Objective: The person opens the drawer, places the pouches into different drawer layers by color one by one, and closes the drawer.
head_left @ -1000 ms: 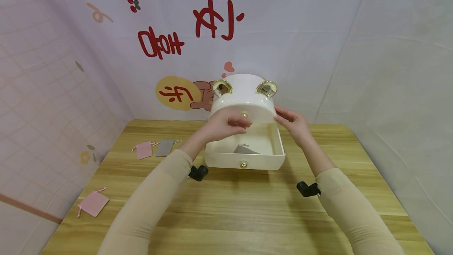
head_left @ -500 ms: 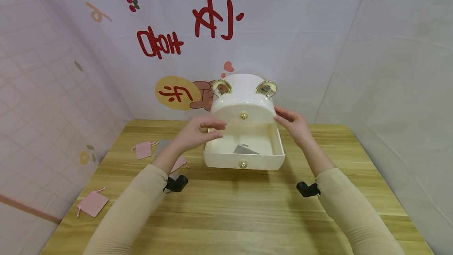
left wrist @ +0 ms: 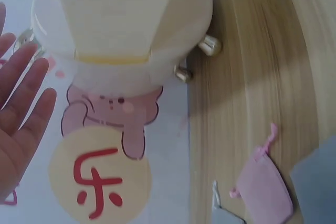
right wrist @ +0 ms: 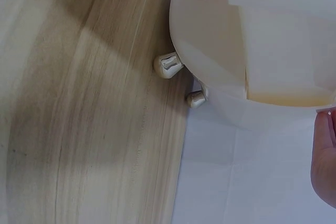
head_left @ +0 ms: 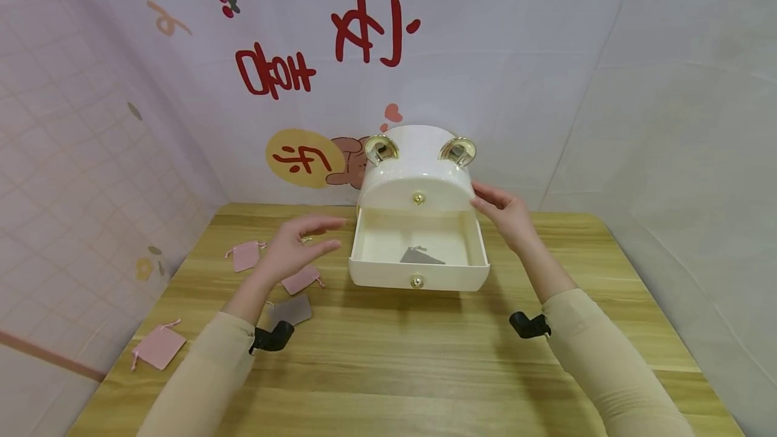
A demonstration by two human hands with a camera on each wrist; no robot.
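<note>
A white box (head_left: 388, 177) with gold rings like frog eyes stands at the back of the table, its lower drawer (head_left: 373, 273) pulled out. One grey drawstring pouch (head_left: 420, 257) lies in that drawer. My right hand (head_left: 512, 221) holds the box's right side, thumb at the front edge and fingers along the side. Left of the drawer my left hand (head_left: 294, 245) hovers with fingers and thumb apart, holding nothing. Under and beside it lie a pink pouch (head_left: 301, 280) and a grey pouch (head_left: 294, 309); another grey pouch is mostly hidden behind this hand.
Two more pink pouches lie on the left of the wooden table (head_left: 413, 369), one farther back (head_left: 245, 256) and one near the left edge (head_left: 159, 347). A printed cloth wall (head_left: 516, 86) rises right behind the box. The drawer juts toward me over the table.
My left hand has moved left and down from in front of the box to beside the drawer, uncovering the box's upper knob and two pouches. The right hand has stayed put.
</note>
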